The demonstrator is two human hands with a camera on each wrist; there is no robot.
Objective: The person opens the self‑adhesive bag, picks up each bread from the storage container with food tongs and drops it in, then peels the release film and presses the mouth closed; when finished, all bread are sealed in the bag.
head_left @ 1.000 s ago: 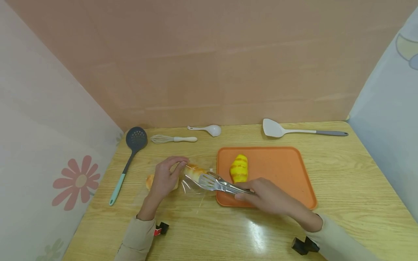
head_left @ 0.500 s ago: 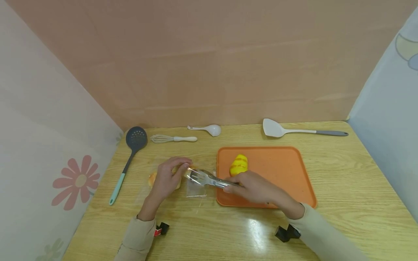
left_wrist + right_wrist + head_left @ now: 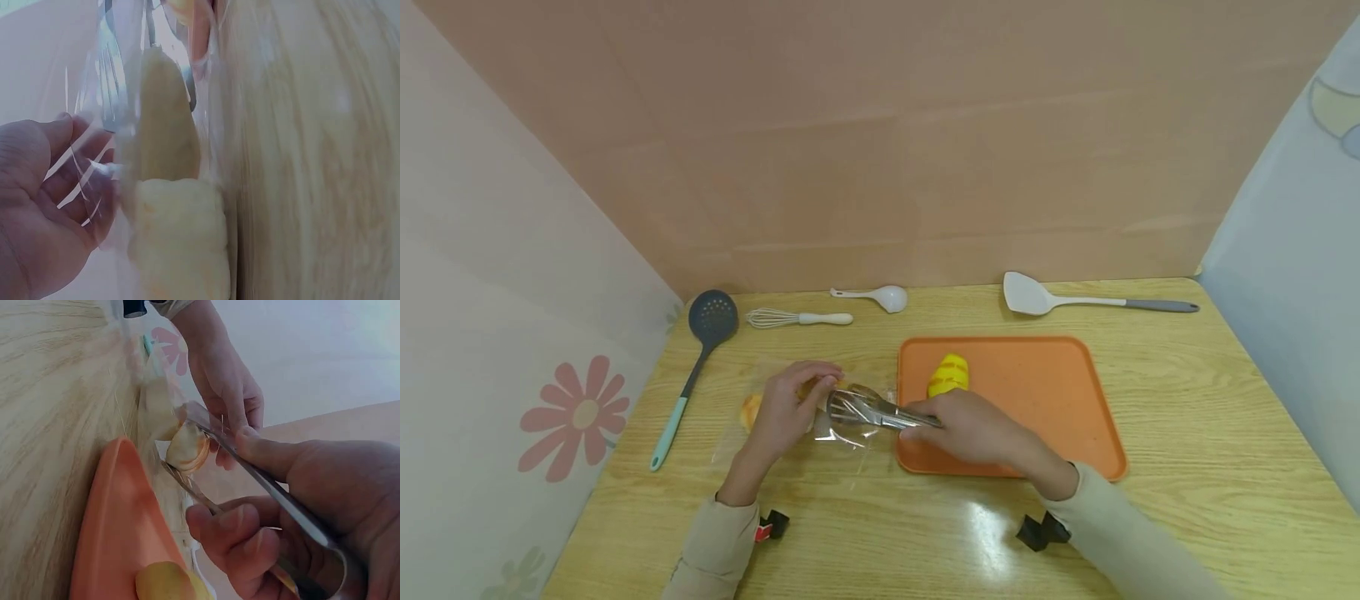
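Note:
My left hand (image 3: 785,410) pinches the mouth of a clear plastic bag (image 3: 844,435) lying left of the orange tray. In my right hand (image 3: 972,427) is a pair of metal tongs (image 3: 901,418), its slotted ends inside the bag. Between those ends the right wrist view shows a golden-brown bread roll (image 3: 187,449). Seen from the left wrist, this long roll (image 3: 165,119) points at a second, pale bread (image 3: 181,240) deeper in the bag. From the head view, the left hand hides most of both. A yellow striped bread (image 3: 949,375) rests on the tray, partly behind the right hand.
The orange tray (image 3: 1037,400) lies under the right forearm. Along the back lie a grey skimmer (image 3: 713,321), a whisk (image 3: 805,319), a white ladle (image 3: 889,299) and a white turner (image 3: 1028,294). Walls bound the table (image 3: 880,533) at the back and sides.
My right hand has moved left with the tongs, carrying the roll further into the bag. My left hand has shifted slightly right, still pinching the bag's mouth.

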